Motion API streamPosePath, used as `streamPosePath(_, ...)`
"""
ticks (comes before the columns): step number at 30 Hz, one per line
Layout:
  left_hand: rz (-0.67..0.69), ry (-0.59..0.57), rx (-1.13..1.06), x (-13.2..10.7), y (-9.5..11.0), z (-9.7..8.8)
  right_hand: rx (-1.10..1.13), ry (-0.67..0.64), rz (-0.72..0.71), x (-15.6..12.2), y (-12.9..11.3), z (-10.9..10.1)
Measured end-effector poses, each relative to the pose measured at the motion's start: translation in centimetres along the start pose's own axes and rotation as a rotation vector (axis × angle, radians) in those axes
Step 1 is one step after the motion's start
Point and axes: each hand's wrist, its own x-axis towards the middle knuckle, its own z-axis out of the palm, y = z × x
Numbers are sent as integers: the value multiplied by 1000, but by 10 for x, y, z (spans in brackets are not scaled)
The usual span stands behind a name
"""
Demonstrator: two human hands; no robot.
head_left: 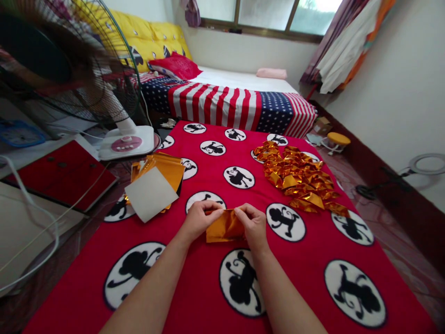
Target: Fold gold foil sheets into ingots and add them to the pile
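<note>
Between my hands is a sheet of gold foil paper (225,229), partly folded, with a straight upper edge. My left hand (203,218) pinches its upper left corner between thumb and fingers. At the upper right corner, my right hand (253,225) pinches it the same way. To the left lies a stack of gold foil sheets (170,169) with a pale square sheet (152,194) on top. A heap of folded gold foil pieces (295,174) spreads over the right side of the red blanket (194,283).
An electric fan (127,141) stands at the left beside a dark red panel (62,174) and loose cables. Beyond the blanket is a bed with a flag-patterned cover (222,104). A yellow-topped stool (339,138) and a ring-shaped stand (426,163) are on the right.
</note>
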Motion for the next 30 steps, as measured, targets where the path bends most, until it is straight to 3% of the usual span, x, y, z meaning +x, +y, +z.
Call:
streamPosePath(8, 54, -61, 175, -5, 7, 4, -118, -113, -86, -1, -2, 4)
streamPosePath(16, 148, 35, 318, -5, 9, 6, -71, -79, -25, 1, -1, 2)
streamPosePath(19, 102, 72, 345, -4, 4, -2, 30, -46, 29, 2, 0, -3)
streamPosePath(23, -47, 173, 153, 2, -6, -21, 246, 111, 123, 3, 6, -12)
streamPosePath(26, -83, 311, -78, 5, -8, -28, 285, 123, 142, 4, 9, -14)
streamPosePath(28, -60, 293, -162, 5, -4, -24, 239, 85, 117, 4, 8, -13)
streamPosePath(30, -28, 177, -192, 2, 2, -15, 165, 44, 66, 3, 6, -10)
